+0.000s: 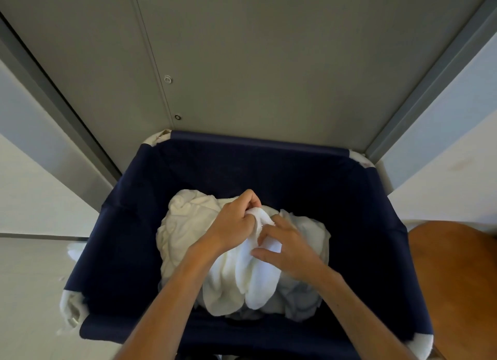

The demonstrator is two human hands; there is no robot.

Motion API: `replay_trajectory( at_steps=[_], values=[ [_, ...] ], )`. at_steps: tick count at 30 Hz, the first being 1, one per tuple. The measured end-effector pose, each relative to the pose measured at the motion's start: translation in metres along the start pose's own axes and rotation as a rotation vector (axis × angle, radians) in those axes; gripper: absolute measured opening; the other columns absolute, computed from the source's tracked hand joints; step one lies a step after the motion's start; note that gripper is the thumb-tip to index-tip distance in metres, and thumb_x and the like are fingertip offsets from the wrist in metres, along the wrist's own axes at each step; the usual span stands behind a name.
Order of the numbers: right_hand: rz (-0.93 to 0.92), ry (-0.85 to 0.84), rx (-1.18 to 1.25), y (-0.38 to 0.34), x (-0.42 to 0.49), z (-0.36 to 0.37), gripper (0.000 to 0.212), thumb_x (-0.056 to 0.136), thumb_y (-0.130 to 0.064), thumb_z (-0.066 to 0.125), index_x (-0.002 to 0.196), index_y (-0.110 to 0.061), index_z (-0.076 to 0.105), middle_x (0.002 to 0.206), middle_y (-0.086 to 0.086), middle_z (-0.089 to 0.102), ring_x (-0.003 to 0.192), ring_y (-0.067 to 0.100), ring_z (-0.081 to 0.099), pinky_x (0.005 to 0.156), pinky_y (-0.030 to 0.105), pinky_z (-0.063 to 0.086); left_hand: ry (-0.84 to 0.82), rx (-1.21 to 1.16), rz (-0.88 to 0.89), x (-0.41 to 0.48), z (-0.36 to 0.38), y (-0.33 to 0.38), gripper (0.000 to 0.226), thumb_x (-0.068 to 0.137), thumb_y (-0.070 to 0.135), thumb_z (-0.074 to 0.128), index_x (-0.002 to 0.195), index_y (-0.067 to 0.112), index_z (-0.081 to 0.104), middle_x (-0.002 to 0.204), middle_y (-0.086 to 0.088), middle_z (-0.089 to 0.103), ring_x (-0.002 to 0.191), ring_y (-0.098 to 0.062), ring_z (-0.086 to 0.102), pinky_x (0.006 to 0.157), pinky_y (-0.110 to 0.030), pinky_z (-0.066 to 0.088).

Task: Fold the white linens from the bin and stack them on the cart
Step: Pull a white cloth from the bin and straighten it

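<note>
Left hand [233, 224] pinching bunched top of white towel [242, 279], fingers curled tight, right hand [286, 249] gripping a fold just below, towel draped over linen pile [188, 225], pile inside navy fabric bin [349, 198], brown surface [457, 279] at bin's right.

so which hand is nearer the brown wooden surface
Right. The right hand grips the white towel nearer the brown wooden surface; the left hand grips it farther left.

A deep navy fabric bin [376, 225] stands on a pale floor [32, 279], against a grey wall panel [242, 64]. A crumpled heap of white linens [185, 225] lies in its bottom.
</note>
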State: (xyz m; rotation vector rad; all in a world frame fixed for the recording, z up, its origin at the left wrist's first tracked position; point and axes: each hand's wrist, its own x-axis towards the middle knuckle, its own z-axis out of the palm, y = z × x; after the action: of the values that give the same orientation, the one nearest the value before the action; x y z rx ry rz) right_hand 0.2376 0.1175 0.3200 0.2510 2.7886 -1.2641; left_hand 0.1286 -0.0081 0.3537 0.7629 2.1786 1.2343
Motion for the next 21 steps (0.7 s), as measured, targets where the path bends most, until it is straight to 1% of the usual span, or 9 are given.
replay_trajectory(
  at_steps=[3,5,7,8,10,13,15,18,21],
  values=[
    [-0.089,0.309,-0.048,-0.001,-0.006,0.013,0.016,0.082,-0.032,0.060,0.071,-0.021,0.056,0.117,-0.026,0.041,0.109,-0.004,0.038,0.083,0.007,0.034,0.110,0.042,0.006,0.002,-0.003,0.001,0.024,0.082,-0.006,0.037,0.083,0.015,0.048,0.071,0.006,0.052,0.063,-0.005,0.046,0.055,-0.013,0.039],
    [-0.174,0.492,-0.119,0.000,-0.007,0.011,0.018,0.081,-0.027,0.053,0.067,-0.016,0.053,0.125,-0.014,0.044,0.112,0.001,0.039,0.089,0.005,0.033,0.153,0.077,0.013,0.003,-0.006,-0.001,0.021,0.084,-0.005,0.039,0.083,0.014,0.046,0.071,0.004,0.051,0.062,-0.008,0.045,0.053,-0.014,0.039],
    [-0.216,0.576,-0.099,0.000,-0.007,0.006,0.017,0.083,-0.018,0.053,0.067,-0.020,0.048,0.113,-0.011,0.054,0.100,0.002,0.049,0.080,0.011,0.042,0.142,0.101,0.020,0.004,-0.007,-0.002,0.022,0.085,-0.006,0.039,0.082,0.016,0.045,0.070,0.004,0.050,0.061,-0.008,0.043,0.051,-0.013,0.038],
    [-0.195,0.585,-0.035,0.001,-0.007,0.004,0.023,0.084,-0.012,0.054,0.067,-0.023,0.044,0.096,-0.013,0.059,0.084,0.002,0.053,0.068,0.014,0.045,0.132,0.106,0.021,0.005,-0.007,-0.002,0.023,0.084,-0.006,0.039,0.082,0.016,0.045,0.069,0.005,0.048,0.060,-0.008,0.042,0.050,-0.012,0.037],
    [-0.045,0.475,0.160,0.001,-0.009,0.002,0.033,0.087,-0.004,0.057,0.065,-0.022,0.040,0.068,-0.011,0.055,0.058,0.004,0.048,0.051,0.017,0.039,0.115,0.109,0.021,0.006,-0.007,-0.002,0.026,0.083,-0.007,0.038,0.082,0.017,0.047,0.069,0.007,0.048,0.061,-0.007,0.042,0.052,-0.011,0.037],
    [0.115,0.195,0.284,0.005,-0.012,-0.003,0.013,0.089,-0.015,0.060,0.085,-0.023,0.052,0.060,-0.009,0.051,0.052,0.003,0.043,0.050,0.017,0.036,0.060,0.106,0.020,0.007,-0.006,0.000,0.030,0.082,-0.007,0.038,0.085,0.015,0.058,0.071,0.011,0.054,0.065,-0.005,0.048,0.057,-0.009,0.038],
    [0.152,-0.042,0.212,0.015,-0.011,-0.007,0.018,0.085,-0.022,0.065,0.097,-0.030,0.053,0.064,-0.007,0.053,0.055,0.003,0.047,0.052,0.016,0.037,0.034,0.103,0.018,0.007,-0.006,0.000,0.033,0.081,-0.008,0.038,0.088,0.013,0.063,0.076,0.011,0.059,0.071,-0.004,0.052,0.061,-0.009,0.038],
    [0.187,-0.307,-0.104,0.036,-0.013,-0.008,0.018,0.081,-0.026,0.063,0.075,-0.014,0.052,0.065,-0.003,0.046,0.058,0.008,0.042,0.056,0.024,0.032,0.020,0.102,0.009,0.008,-0.011,-0.001,0.037,0.083,-0.007,0.038,0.088,0.014,0.068,0.087,0.007,0.064,0.084,-0.007,0.057,0.067,-0.012,0.041],
    [0.258,-0.205,-0.263,0.052,-0.015,-0.013,0.020,0.085,-0.024,0.061,0.078,-0.006,0.061,0.072,0.003,0.059,0.065,0.016,0.053,0.060,0.030,0.040,-0.017,0.094,-0.016,0.008,-0.021,-0.003,0.046,0.085,-0.010,0.035,0.086,0.017,0.072,0.087,0.004,0.060,0.079,-0.006,0.055,0.068,-0.014,0.041]
  ],
)
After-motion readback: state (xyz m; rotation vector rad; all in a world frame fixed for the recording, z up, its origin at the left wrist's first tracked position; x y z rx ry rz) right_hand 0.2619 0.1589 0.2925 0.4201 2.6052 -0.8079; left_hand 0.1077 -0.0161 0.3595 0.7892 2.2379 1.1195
